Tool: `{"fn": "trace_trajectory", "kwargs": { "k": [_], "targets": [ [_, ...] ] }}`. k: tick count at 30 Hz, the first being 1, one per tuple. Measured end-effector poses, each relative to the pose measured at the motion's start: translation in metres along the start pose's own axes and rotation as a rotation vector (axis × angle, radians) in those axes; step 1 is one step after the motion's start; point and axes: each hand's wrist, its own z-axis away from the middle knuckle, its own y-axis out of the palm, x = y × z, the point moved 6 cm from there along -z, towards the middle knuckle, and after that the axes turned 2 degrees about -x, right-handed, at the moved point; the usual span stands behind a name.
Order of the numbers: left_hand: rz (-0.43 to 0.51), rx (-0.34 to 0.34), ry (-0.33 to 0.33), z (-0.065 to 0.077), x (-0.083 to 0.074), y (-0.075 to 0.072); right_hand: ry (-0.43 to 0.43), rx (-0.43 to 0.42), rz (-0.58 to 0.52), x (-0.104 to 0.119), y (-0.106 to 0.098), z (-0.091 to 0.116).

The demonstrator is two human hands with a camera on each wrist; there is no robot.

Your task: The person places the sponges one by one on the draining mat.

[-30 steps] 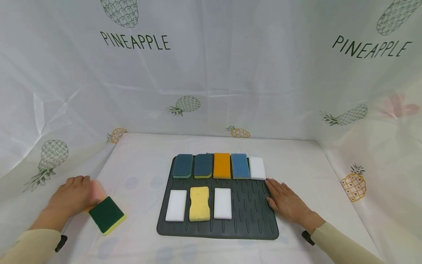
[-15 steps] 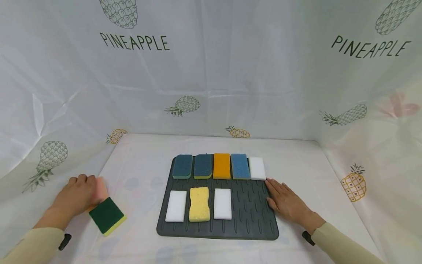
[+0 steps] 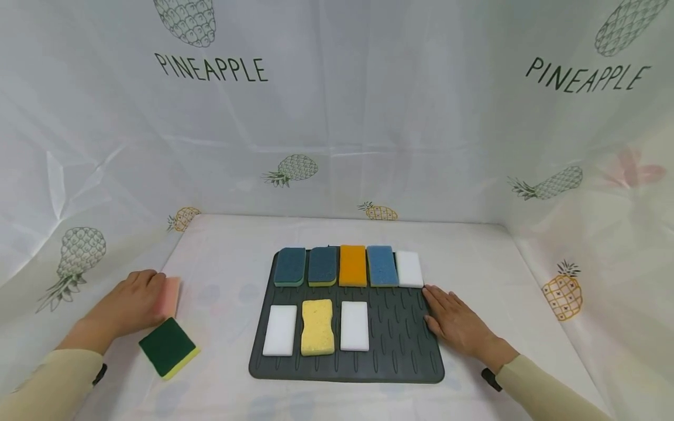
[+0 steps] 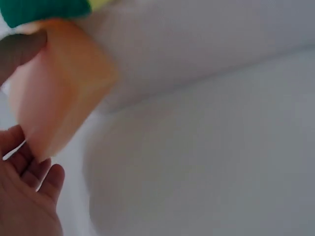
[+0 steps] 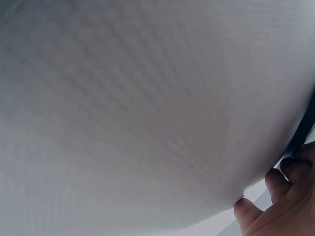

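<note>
My left hand (image 3: 130, 302) grips a pink sponge (image 3: 171, 295) at the left of the table. In the left wrist view, the thumb presses one end of the pink sponge (image 4: 47, 93) and the fingertips hold the other. A dark green and yellow scouring sponge (image 3: 168, 346) lies just in front of that hand. At the right, my right hand (image 3: 463, 324) lies flat with its fingertips touching the edge of a dark grey ribbed mat (image 3: 402, 333). The right wrist view shows the fingers (image 5: 279, 186) against the white cloth and the dark mat edge.
Along the mat's back stand two dark blue sponges (image 3: 290, 267) (image 3: 323, 266), an orange sponge (image 3: 353, 266), a blue sponge (image 3: 382, 266) and a white sponge (image 3: 409, 269). The front row has a yellow sponge (image 3: 317, 327) between two white ones (image 3: 280, 330) (image 3: 355, 326). Pineapple-printed sheeting (image 3: 400, 117) surrounds the table.
My left hand has moved right and slightly away from me with the pink sponge, which has turned more upright. The green sponge has barely shifted. My right hand stays in place.
</note>
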Motion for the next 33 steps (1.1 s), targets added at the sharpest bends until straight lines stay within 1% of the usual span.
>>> {"fn": "trace_trajectory", "kwargs": {
  "k": [2,5,7,9,14,18,24,28,33],
  "targets": [
    [0.011,0.001,0.011,0.004,0.001,0.0,-0.001,0.002,0.01,0.001,0.0,0.0],
    [0.02,0.032,0.008,0.007,0.002,0.002,0.006,0.01,0.011,0.0,-0.001,0.0],
    [0.021,0.04,0.003,0.008,0.003,0.003,0.009,0.013,0.01,0.0,-0.001,0.0],
    [0.011,0.025,0.006,0.008,0.005,0.004,0.007,0.011,0.006,0.001,-0.001,0.0],
    [-0.005,-0.066,0.002,0.003,0.011,0.003,0.0,0.005,0.004,0.002,-0.002,-0.001],
    [0.016,-0.089,-0.026,-0.006,0.009,0.0,0.004,0.005,0.007,0.003,-0.002,-0.001],
    [0.007,-0.068,-0.053,-0.026,0.001,-0.003,0.01,0.011,-0.003,0.004,-0.002,-0.001],
    [-0.009,-0.087,-0.05,-0.041,-0.007,-0.011,0.016,0.02,0.004,0.003,-0.001,-0.001],
    [-0.013,-0.144,-0.017,-0.062,-0.02,-0.025,0.02,0.022,0.01,0.001,0.0,-0.002]
  ]
}}
